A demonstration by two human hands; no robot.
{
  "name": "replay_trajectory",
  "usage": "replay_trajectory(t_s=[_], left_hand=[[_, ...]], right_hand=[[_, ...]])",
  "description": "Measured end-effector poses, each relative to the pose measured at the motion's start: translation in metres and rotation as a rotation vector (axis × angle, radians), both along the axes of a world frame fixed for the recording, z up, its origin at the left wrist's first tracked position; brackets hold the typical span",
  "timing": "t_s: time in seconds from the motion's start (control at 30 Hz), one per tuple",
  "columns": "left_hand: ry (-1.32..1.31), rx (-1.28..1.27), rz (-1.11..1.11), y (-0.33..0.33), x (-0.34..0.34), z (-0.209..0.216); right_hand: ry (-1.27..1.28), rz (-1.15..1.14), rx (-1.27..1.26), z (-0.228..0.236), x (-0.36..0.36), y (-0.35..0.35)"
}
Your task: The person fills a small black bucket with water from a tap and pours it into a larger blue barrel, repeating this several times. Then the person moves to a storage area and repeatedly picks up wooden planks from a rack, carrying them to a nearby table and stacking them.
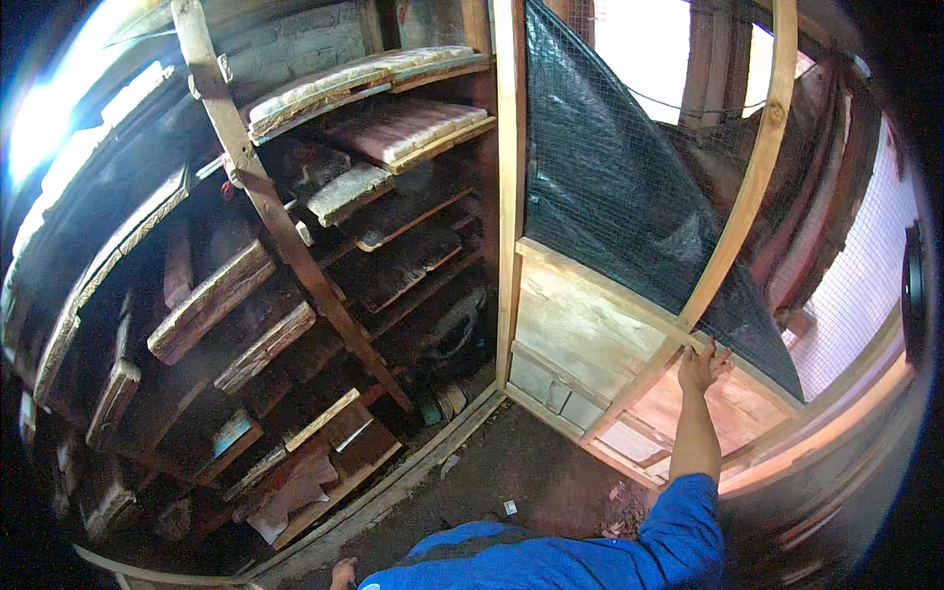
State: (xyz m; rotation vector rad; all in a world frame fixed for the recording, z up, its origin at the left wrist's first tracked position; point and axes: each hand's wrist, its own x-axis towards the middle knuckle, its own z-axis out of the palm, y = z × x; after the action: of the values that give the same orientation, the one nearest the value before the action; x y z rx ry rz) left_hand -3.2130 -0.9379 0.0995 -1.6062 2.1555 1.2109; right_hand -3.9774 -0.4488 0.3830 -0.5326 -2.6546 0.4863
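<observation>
My right hand (702,364) reaches forward and touches the middle rail of a light wooden framed panel (657,324), close to where an upright post meets it. Its fingers are spread over the wood, with nothing held in them. Wire mesh and a dark plastic sheet (615,187) fill the panel's upper part, and pale boards (580,310) cover the lower part. Only a small bit of my left hand (342,572) shows at the bottom edge, beside my blue sleeve; its fingers cannot be made out.
Wooden shelves (231,285) with planks and boards fill the left side. A slanting post (275,216) crosses in front of them. Dark ground (531,462) lies below, with a small white scrap (509,507). Mesh (865,265) continues at the right.
</observation>
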Motion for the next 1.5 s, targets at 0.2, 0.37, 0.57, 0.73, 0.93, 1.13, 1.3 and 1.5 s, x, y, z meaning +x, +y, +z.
replay_trajectory(t_s=[0.2, 0.37, 0.57, 0.73, 0.93, 1.13, 1.3, 1.5], left_hand=[[0.031, -0.038, 0.004, -0.012, 0.003, 0.029], [-0.058, 0.091, 0.261, -0.007, 0.012, 0.047], [-0.075, 0.187, 0.665, 0.025, 0.035, 0.050], [-0.275, 0.152, 0.340, 0.048, 0.048, 0.051], [-0.309, 0.190, 0.340, 0.069, 0.049, 0.062], [-0.137, 0.210, 0.708, 0.069, 0.049, 0.071], [-0.114, 0.257, 0.746, 0.051, 0.055, 0.073], [-0.120, 0.304, 0.657, 0.014, 0.079, 0.062]], right_hand=[[-0.082, 0.090, 0.055, -0.008, -0.017, 0.012], [-0.062, 0.097, -0.072, -0.033, -0.044, 0.023], [-0.162, 0.045, -0.153, -0.044, -0.086, 0.040], [-0.189, 0.056, -0.150, -0.069, -0.124, 0.056], [-0.112, 0.125, 0.228, -0.083, -0.161, 0.076], [-0.253, 0.089, 0.233, -0.058, -0.127, 0.046], [-0.368, -0.077, 0.099, -0.093, -0.064, -0.057], [-0.564, 0.916, -0.972, -0.013, 0.134, -0.258]])
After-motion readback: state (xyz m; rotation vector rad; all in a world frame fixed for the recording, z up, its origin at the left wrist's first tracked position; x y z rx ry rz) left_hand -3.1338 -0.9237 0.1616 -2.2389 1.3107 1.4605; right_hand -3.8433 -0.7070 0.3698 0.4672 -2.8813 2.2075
